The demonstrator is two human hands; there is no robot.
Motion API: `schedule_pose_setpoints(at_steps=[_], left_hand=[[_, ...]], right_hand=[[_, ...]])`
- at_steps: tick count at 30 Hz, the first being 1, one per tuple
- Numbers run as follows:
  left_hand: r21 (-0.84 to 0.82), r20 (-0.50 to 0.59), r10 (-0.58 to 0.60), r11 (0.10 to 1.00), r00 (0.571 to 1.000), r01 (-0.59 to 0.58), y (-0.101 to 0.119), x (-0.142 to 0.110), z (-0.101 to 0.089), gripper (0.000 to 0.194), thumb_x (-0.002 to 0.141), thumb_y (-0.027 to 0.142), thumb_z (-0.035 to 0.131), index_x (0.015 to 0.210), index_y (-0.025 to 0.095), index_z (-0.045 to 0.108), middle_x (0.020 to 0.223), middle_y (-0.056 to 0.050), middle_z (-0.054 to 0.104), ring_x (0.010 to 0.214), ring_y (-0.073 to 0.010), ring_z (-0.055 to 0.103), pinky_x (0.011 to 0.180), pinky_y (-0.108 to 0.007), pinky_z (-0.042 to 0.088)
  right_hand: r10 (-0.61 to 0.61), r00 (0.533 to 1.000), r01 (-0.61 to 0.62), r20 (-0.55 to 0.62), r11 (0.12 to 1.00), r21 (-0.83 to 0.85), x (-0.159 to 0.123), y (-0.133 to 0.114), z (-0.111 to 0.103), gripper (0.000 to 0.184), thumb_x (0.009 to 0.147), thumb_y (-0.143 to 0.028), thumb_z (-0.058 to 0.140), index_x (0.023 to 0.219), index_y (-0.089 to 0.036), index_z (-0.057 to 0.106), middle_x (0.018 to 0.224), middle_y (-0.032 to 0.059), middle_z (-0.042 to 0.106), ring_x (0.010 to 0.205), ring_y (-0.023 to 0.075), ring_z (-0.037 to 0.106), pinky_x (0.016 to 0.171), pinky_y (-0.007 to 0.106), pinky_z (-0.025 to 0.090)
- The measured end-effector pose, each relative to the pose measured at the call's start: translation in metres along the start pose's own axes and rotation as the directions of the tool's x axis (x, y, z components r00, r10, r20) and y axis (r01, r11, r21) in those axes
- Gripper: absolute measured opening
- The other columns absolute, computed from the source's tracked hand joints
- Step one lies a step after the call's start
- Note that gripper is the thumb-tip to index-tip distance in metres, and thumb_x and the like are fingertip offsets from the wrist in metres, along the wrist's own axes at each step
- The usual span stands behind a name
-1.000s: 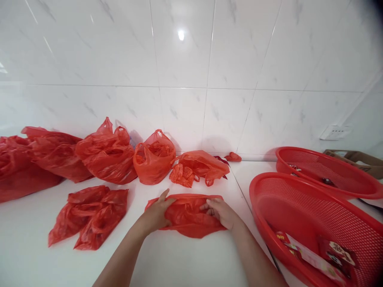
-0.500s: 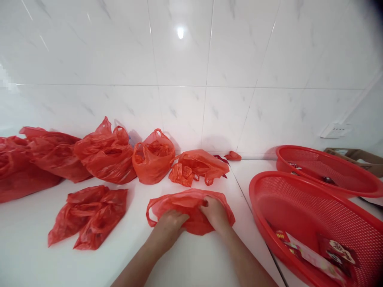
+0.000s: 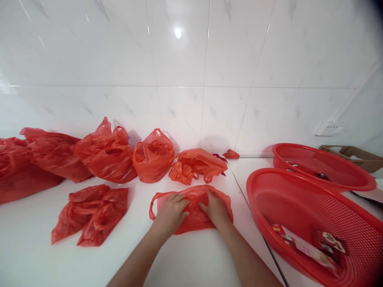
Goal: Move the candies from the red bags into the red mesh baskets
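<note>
A red plastic carrier bag (image 3: 194, 228) lies on its side on the white table in front of me, its loop handle sticking out at the left. My left hand (image 3: 170, 211) rests over the bag's left part, fingers stretched and the thumb apart. On the right part lies my right hand (image 3: 216, 209), thumb and fingers spread against the crumpled plastic; some fingertips are hard to see. Whatever the bag contains is hidden. Just behind it is another loose red plastic bag (image 3: 203, 159), partly crumpled.
Filled red bags (image 3: 104, 159) line the tiled wall at the left. Nearer, two joined red bundles (image 3: 89, 215) lie flat. At right stand a large red basket (image 3: 269, 187) holding snack packets (image 3: 308, 249), a second red basket (image 3: 323, 153) and a cardboard box (image 3: 353, 155).
My left hand has moved up and spread over the bag. My right hand's fingers have opened from the bag's edge. The bag's opening has flattened. The view has shifted slightly.
</note>
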State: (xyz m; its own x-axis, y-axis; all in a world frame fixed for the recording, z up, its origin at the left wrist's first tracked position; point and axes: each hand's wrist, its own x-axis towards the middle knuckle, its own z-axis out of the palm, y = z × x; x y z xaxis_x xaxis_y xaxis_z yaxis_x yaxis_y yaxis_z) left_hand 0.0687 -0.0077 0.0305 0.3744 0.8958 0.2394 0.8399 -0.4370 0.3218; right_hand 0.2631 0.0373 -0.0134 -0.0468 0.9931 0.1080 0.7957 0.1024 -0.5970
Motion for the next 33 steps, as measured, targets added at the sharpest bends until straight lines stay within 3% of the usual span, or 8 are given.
schedule_pose_setpoints(at_steps=[5,10,12,16,21,24,29,33], left_hand=[[0.192,-0.039,-0.188,0.962,0.981,0.192,-0.036,0.003,0.033,0.043,0.075,0.031,0.063,0.117,0.025,0.061,0.139,-0.014,0.046,0.128,-0.0356,0.039,0.096,-0.055,0.036],[0.108,-0.179,-0.041,0.992,0.983,0.061,-0.051,-0.006,0.042,0.036,0.080,0.037,0.057,0.113,0.024,0.063,0.133,-0.015,0.051,0.122,-0.0336,0.046,0.098,-0.051,0.038],[0.070,-0.354,-0.002,0.997,0.935,0.029,-0.048,-0.005,0.034,0.036,0.080,0.041,0.056,0.109,0.022,0.062,0.126,-0.015,0.054,0.115,-0.0327,0.051,0.097,-0.048,0.040],[-0.025,-0.587,-0.213,0.969,0.781,0.246,-0.044,-0.006,0.013,0.048,0.081,0.042,0.054,0.123,0.020,0.049,0.133,-0.018,0.045,0.123,-0.0376,0.043,0.103,-0.054,0.031],[-0.356,-0.303,-0.616,0.781,0.727,0.514,-0.059,-0.009,0.005,0.070,0.074,0.057,0.056,0.133,0.022,0.038,0.120,-0.012,0.054,0.105,-0.0330,0.056,0.092,-0.048,0.043],[-0.480,-0.162,-0.705,0.668,0.690,0.569,-0.067,-0.008,0.009,0.065,0.073,0.057,0.057,0.129,0.027,0.044,0.105,-0.004,0.059,0.082,-0.0233,0.061,0.074,-0.035,0.049],[-0.803,-0.062,-0.709,0.454,0.703,0.387,-0.066,-0.005,0.021,0.064,0.071,0.050,0.065,0.127,0.026,0.044,0.072,0.004,0.058,0.065,-0.0159,0.056,0.058,-0.024,0.045],[-0.866,-0.074,-0.681,0.406,0.728,0.292,-0.061,-0.006,0.023,0.065,0.072,0.047,0.067,0.128,0.023,0.043,0.050,0.010,0.048,0.051,-0.0114,0.044,0.051,-0.020,0.038]], right_hand=[[0.022,0.997,-0.029,0.077,0.996,0.085,0.002,0.004,0.005,0.035,0.078,-0.037,0.058,0.109,-0.021,0.061,0.113,0.0080,0.064,0.104,0.0229,0.059,0.088,0.031,0.043],[0.045,0.997,-0.051,0.063,0.994,0.101,-0.001,0.001,0.001,0.038,0.077,-0.034,0.061,0.112,-0.021,0.060,0.115,0.0069,0.063,0.107,0.0219,0.058,0.093,0.030,0.041],[0.034,0.999,-0.039,0.042,0.993,0.116,-0.003,-0.002,-0.005,0.041,0.077,-0.034,0.060,0.116,-0.021,0.057,0.119,0.0065,0.061,0.111,0.0216,0.055,0.095,0.031,0.040],[0.036,0.999,-0.038,0.021,0.995,0.097,-0.014,-0.007,-0.018,0.037,0.083,-0.032,0.053,0.118,-0.020,0.055,0.118,0.0077,0.060,0.109,0.0227,0.056,0.094,0.034,0.042],[-0.059,0.996,0.047,0.073,0.986,0.161,-0.049,-0.020,-0.038,0.066,0.082,-0.031,0.056,0.143,-0.021,0.031,0.142,0.0091,0.042,0.131,0.0238,0.038,0.105,0.039,0.033],[-0.171,0.978,0.130,0.123,0.951,0.282,-0.080,-0.027,-0.057,0.055,0.085,-0.031,0.055,0.138,-0.025,0.042,0.142,0.0047,0.044,0.131,0.0210,0.039,0.108,0.037,0.032],[-0.253,0.960,0.278,-0.121,0.917,0.285,-0.117,-0.015,-0.120,0.029,0.086,-0.027,0.054,0.113,-0.026,0.064,0.116,0.0020,0.063,0.110,0.0170,0.057,0.098,0.030,0.043],[0.031,0.958,-0.002,-0.285,0.995,0.102,-0.113,0.030,-0.187,0.030,0.087,-0.032,0.050,0.113,-0.025,0.062,0.121,0.0054,0.060,0.108,0.0198,0.058,0.091,0.031,0.046]])
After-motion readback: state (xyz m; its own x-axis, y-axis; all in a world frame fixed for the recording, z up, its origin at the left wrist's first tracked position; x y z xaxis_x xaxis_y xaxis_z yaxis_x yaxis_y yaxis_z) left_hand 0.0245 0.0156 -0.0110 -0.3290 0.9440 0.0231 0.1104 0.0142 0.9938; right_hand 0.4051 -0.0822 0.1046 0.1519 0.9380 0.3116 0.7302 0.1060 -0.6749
